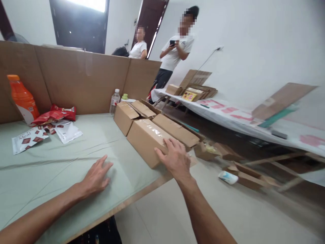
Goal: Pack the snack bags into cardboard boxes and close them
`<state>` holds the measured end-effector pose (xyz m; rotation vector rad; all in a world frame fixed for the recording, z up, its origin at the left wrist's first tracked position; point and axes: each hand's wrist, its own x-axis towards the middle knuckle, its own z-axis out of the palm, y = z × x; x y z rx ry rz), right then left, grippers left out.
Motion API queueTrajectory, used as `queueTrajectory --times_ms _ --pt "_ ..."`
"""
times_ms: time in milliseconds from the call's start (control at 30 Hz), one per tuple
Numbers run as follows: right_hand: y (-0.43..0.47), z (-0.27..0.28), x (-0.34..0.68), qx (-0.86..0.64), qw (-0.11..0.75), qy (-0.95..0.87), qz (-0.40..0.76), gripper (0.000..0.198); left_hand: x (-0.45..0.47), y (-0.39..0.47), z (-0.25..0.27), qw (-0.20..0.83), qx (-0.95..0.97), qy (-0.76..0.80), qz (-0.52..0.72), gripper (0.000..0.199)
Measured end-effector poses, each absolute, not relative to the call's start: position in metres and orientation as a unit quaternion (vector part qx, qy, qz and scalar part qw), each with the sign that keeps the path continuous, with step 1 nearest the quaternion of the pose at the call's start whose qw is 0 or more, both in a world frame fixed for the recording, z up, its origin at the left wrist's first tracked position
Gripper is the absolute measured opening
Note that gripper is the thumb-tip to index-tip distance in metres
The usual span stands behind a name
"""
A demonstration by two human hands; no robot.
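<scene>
My right hand point(175, 156) lies over the near end of a taped brown cardboard box point(142, 144), its thumb on the left side and its fingers across the top. Beside that box stand another closed cardboard box point(125, 117) and a longer cardboard box point(175, 130), all grouped at the table's right edge. My left hand point(98, 176) is over the green-covered table point(58, 183), fingers apart and holding nothing. Farther left are an orange drink bottle point(24, 101), red snack packets point(52, 116) and white packets point(30, 138), point(67, 131) of snacks.
A tall cardboard panel point(83, 81) borders the table's back. A clear water bottle point(115, 101) stands behind the boxes. On the floor at right lie an open carton point(248, 176) and a white container point(228, 177). Two people stand or sit beyond, near a long white-covered table point(218, 113).
</scene>
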<state>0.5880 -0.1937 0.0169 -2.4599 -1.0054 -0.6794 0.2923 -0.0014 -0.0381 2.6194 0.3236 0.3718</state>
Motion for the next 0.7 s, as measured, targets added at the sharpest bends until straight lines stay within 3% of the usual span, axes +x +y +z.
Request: queueTrajectory --times_ms 167,233,367,533,700 --pt "-0.209 0.006 0.570 -0.826 0.240 -0.364 -0.357 0.064 0.183 0.028 -0.035 0.162 0.957 0.205 0.129 0.053" --pt "-0.208 -0.005 0.547 -0.785 0.279 -0.407 -0.376 0.054 0.142 0.039 -0.033 0.137 0.948 0.253 0.137 0.048" --pt "-0.165 -0.037 0.487 -0.708 0.322 -0.587 -0.226 0.034 0.086 0.056 -0.033 0.100 0.927 0.327 0.155 0.038" --pt "-0.046 -0.056 0.433 -0.735 0.273 -0.620 0.027 0.043 0.072 0.052 -0.046 0.081 0.916 0.352 0.173 0.036" --pt "0.078 -0.043 0.396 -0.793 0.248 -0.553 0.067 0.056 0.083 0.041 -0.053 0.076 0.917 0.353 0.169 0.039"
